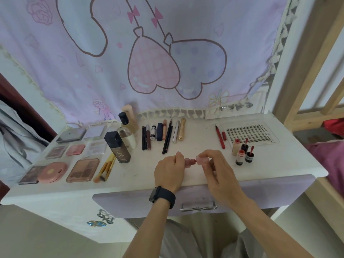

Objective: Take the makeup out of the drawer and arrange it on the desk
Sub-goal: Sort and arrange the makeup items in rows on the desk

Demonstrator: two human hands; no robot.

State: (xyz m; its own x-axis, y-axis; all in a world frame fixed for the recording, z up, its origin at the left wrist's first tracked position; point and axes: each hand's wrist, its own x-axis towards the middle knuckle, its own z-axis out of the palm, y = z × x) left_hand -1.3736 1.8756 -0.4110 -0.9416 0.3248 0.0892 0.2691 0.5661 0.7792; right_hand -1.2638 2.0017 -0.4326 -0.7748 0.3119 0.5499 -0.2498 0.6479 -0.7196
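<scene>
Two hands are working over the front middle of the white bench [275, 164]. The left grip [168, 172], with a black watch [162, 197] on its wrist, is curling round one pink lip gloss tube [188, 162]. The right grip [214, 164] is pinching its pale pink cap [202, 158] between thumb and fingertips, and a short red neck is showing between tube and cap.

Eight palettes and compacts [83, 170] are lying in rows on the left of the bench, with a small bundle of brushes [106, 168] beside them. Three bottles [117, 146] are standing behind the brushes. About ten pencils and sticks [164, 135] are lying side by side in the middle. To the right, one red liner pen [220, 136] is lying beside its cap, next to one lash tray [251, 134]. Four small tubes [242, 153] are standing in front of the tray.

A lilac drawer front [270, 190] with a bow handle [198, 208] is sitting under the bench edge. A pink and lilac cloth [167, 53] printed with heart balloons is hanging behind, and a wooden frame [305, 71] is rising at the right.
</scene>
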